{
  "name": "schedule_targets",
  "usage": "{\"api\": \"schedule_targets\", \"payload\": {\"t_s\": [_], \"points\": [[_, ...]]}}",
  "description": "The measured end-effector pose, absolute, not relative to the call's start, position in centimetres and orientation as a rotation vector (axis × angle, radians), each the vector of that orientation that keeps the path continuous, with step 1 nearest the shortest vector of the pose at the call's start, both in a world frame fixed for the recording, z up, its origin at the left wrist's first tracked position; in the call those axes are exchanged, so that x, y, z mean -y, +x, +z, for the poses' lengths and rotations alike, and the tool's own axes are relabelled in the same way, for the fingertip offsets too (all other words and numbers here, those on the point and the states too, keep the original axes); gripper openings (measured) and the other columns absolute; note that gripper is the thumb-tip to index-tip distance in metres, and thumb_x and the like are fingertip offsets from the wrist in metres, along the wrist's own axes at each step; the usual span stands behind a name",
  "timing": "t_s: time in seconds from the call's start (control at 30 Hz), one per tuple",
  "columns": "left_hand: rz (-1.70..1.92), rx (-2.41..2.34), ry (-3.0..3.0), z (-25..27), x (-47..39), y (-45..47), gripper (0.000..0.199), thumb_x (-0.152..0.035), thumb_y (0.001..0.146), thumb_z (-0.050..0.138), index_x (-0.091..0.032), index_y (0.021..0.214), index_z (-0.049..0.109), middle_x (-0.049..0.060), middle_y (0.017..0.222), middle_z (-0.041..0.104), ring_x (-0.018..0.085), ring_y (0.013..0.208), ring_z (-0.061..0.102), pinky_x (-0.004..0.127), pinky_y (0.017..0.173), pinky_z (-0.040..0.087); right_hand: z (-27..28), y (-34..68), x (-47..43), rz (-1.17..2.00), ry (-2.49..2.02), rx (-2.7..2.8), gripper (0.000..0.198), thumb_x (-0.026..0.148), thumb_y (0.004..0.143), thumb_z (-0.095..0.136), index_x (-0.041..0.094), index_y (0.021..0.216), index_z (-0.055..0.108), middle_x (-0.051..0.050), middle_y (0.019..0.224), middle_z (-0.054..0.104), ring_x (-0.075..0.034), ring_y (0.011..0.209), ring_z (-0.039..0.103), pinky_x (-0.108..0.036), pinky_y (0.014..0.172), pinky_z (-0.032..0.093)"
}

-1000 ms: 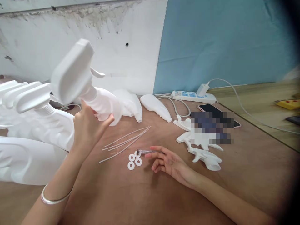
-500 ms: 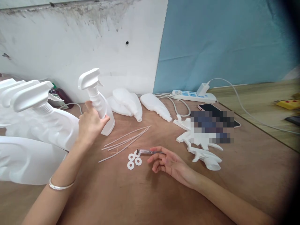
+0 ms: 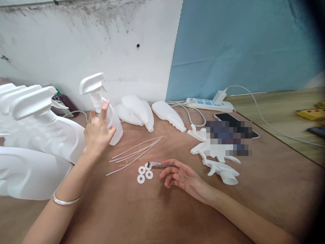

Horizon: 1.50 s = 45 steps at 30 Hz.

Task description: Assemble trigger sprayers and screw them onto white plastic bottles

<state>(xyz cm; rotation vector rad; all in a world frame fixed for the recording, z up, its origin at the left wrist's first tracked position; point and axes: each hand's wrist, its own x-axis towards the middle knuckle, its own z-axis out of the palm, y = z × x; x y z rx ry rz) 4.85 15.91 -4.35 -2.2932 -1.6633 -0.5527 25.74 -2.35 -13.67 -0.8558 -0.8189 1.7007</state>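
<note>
My left hand (image 3: 98, 134) is at a white spray bottle (image 3: 115, 127) that stands on the table with its trigger head on. Index finger and thumb are spread in front of the bottle, with no grip on it visible. My right hand (image 3: 182, 176) hovers palm sideways with loosely curled fingers. Between them sits a small screwdriver (image 3: 156, 164) with a clear handle, partly hidden by the fingers. Its handle end reaches over several white washers (image 3: 149, 175). Thin white tubes (image 3: 138, 154) lie between my hands.
Finished-looking spray bottles (image 3: 33, 101) crowd the left side. White bottles without heads (image 3: 167, 115) lie near the wall. Loose trigger heads (image 3: 220, 169) lie at right, beside a blurred patch and a phone (image 3: 225, 118). A power strip (image 3: 209, 105) with cables and a dark bottle (image 3: 67, 103) are behind.
The spray bottle has tipped slightly left to a steadier stand. My left hand's fingers have loosened from around it, the index finger lifting. The right hand has hardly moved.
</note>
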Motion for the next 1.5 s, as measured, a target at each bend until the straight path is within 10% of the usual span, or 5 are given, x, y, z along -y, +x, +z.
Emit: {"api": "schedule_targets", "payload": {"t_s": [0.87,1.2,1.5], "points": [[-0.513,1.643,-2.117,-5.4,-16.6,4.0,0.043,-0.027,0.081,0.043,-0.028,0.124,0.048,0.017,0.106,0.049,0.034,0.101,0.047,0.046,0.079,0.040,-14.2,26.0,2.4,1.688,-0.845,0.906,0.045,0.039,0.073,0.065,0.019,0.110,0.049,-0.009,0.097,0.060,-0.015,0.077,0.058,-0.032,0.074,0.041],[-0.922,1.502,-2.322,-4.3,-14.9,3.8,0.037,-0.034,0.078,0.050,-0.027,0.114,0.056,0.006,0.126,0.046,0.039,0.131,0.011,0.058,0.095,0.025,-14.1,25.9,2.4,1.690,-0.838,0.907,0.048,0.040,0.072,0.066,0.018,0.111,0.048,-0.009,0.097,0.060,-0.015,0.077,0.058,-0.032,0.073,0.041],[-0.575,1.513,-2.364,-2.4,-11.4,5.9,0.035,-0.032,0.084,0.040,-0.019,0.113,0.053,0.013,0.097,0.052,0.028,0.092,0.051,0.040,0.076,0.045,-14.4,26.1,2.4,1.689,-0.835,0.913,0.045,0.037,0.074,0.066,0.019,0.111,0.049,-0.009,0.097,0.060,-0.015,0.077,0.058,-0.032,0.073,0.041]]}}
